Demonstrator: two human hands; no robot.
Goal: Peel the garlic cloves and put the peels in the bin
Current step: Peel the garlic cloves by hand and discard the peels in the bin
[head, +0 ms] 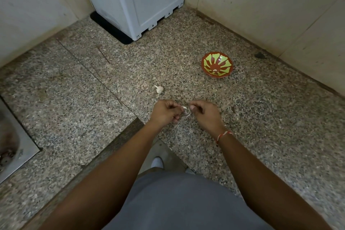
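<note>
Head view: at centre frame, above the speckled granite tabletop (93, 99), the left hand (165, 111) and right hand (203, 113) pinch 1 garlic clove (183, 107), papery peel (187, 113) dangling. A garlic bulb (159, 89) lies just above; a glossy red-and-green bowl (217, 64) sits upper right.

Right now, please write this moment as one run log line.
step: peeling | both hands pinch garlic clove | peel hanging | garlic bulb, bowl on countertop
</note>
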